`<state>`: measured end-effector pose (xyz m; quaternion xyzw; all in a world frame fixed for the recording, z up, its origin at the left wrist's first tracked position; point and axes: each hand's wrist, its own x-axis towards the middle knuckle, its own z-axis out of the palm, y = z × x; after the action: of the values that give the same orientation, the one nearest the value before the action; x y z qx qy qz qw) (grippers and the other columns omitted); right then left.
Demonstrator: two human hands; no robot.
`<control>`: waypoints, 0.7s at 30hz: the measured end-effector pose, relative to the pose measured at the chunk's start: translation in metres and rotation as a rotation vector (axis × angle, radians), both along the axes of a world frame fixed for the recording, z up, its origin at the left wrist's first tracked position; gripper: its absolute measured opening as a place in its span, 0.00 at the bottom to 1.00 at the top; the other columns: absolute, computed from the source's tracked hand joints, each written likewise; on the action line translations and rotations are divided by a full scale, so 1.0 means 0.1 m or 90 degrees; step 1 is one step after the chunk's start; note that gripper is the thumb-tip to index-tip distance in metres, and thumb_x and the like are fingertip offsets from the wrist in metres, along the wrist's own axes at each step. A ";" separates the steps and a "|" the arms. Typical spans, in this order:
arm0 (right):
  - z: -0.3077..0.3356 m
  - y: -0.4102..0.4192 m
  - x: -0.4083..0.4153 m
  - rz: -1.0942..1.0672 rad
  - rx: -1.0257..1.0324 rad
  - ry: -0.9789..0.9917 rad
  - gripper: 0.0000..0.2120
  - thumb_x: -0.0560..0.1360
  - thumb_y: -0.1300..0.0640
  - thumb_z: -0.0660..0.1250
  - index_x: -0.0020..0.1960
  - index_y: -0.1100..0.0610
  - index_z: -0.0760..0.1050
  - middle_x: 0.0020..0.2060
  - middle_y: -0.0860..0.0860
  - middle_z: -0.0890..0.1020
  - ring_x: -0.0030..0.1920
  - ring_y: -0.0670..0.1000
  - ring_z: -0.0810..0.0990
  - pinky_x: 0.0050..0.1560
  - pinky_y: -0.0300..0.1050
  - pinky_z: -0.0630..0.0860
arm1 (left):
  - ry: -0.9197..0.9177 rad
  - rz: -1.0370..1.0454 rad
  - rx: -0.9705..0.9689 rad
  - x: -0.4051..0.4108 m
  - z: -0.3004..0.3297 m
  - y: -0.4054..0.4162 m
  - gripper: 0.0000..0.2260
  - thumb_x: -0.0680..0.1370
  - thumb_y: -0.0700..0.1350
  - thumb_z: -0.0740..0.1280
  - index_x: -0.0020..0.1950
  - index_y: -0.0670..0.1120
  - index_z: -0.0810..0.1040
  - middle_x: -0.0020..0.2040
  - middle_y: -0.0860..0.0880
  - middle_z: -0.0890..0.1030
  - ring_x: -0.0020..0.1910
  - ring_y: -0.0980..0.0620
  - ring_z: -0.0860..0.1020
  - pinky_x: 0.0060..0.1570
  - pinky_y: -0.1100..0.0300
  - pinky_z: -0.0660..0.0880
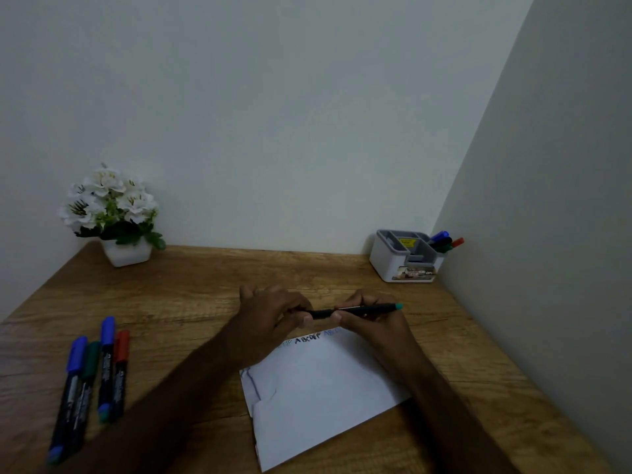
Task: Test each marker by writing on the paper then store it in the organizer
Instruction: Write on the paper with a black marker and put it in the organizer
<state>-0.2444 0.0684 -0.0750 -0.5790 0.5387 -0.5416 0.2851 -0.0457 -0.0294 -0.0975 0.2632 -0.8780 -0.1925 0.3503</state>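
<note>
Both hands hold a black marker (pixel 355 311) w/ teal end above the paper (pixel 321 388): left hand (pixel 273 316) & right hand (pixel 367 314) grip it. Four markers (pixel 92 378) lie at left; organizer (pixel 386 258) back right w/ stored markers (pixel 444 241).

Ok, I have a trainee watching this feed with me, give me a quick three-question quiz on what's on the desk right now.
1. True or false: both hands hold the same marker above the paper.
2. Where does the organizer stand? A) beside the flower pot; B) in the far right corner of the desk; C) on the paper.
3. How many markers lie loose on the desk to the person's left?

Key
1. True: the left hand and the right hand each grip it.
2. B.
3. Four, side by side.
</note>
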 end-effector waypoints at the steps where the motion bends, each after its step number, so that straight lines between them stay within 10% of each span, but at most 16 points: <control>1: 0.01 0.00 0.00 0.001 0.000 0.002 0.05 0.72 0.62 0.75 0.42 0.64 0.81 0.37 0.51 0.83 0.41 0.46 0.81 0.44 0.39 0.75 | 0.005 -0.002 0.003 -0.01 0.01 0.01 0.16 0.76 0.61 0.54 0.46 0.56 0.79 0.41 0.58 0.80 0.49 0.60 0.72 0.50 0.50 0.59; 21: -0.04 -0.12 -0.09 -0.037 -0.088 -0.104 0.08 0.81 0.62 0.63 0.57 0.56 0.79 0.51 0.54 0.86 0.55 0.54 0.84 0.51 0.50 0.78 | 0.151 0.007 0.155 -0.08 0.09 0.01 0.08 0.78 0.51 0.68 0.42 0.52 0.84 0.43 0.59 0.84 0.47 0.61 0.82 0.53 0.50 0.76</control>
<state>-0.2532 0.0569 -0.0795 -0.5353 0.4915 -0.6309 0.2716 -0.0536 -0.0284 -0.0888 0.2837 -0.7994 -0.3253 0.4179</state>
